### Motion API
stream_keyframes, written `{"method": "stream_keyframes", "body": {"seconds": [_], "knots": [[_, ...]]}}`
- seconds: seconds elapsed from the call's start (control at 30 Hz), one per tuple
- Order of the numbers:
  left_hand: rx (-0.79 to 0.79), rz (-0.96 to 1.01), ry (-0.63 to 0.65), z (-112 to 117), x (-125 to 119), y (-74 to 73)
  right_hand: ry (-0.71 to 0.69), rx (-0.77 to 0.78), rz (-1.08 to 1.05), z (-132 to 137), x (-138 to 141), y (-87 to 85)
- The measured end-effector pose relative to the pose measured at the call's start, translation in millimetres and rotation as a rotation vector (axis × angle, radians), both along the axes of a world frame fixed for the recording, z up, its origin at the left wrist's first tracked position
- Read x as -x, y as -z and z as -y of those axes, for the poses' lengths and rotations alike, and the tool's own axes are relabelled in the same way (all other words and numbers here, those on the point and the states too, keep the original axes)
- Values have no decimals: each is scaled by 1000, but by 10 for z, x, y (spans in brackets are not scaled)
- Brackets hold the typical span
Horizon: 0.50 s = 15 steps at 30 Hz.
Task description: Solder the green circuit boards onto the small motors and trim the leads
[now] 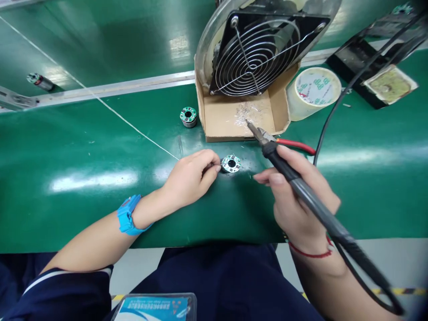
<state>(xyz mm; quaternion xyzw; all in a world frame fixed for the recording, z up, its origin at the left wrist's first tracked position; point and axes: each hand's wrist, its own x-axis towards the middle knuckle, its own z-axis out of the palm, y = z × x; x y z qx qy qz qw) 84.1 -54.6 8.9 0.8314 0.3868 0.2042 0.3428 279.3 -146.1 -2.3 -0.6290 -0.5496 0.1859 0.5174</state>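
My left hand [192, 176] rests on the green belt with its fingers curled, pinching a thin solder wire [110, 111] that runs off to the upper left. Its fingertips sit right beside a small round circuit board part [231, 163]. My right hand [296, 196] is closed around a black soldering iron [301, 187] whose tip points up toward the cardboard box; red-handled cutters [294, 145] lie under or in the same hand. A second round board part [188, 116] stands farther back on the belt.
An open cardboard box [230, 118] holds metal scraps, with a fume fan [259, 51] leaning over it. A tape roll [314, 89] sits to its right, a black holder with a sponge [389, 84] beyond. The iron's cable [334, 111] crosses the belt.
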Motion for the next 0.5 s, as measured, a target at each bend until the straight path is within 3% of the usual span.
{"method": "stream_keyframes", "body": {"seconds": [0.23,0.5], "knots": [[8,-56,-16,6,-18,45,-3,-24,-315,171,-122,13],[10,-51,-11,2,-48,73,-11,24,-325,153,-157,38]]}}
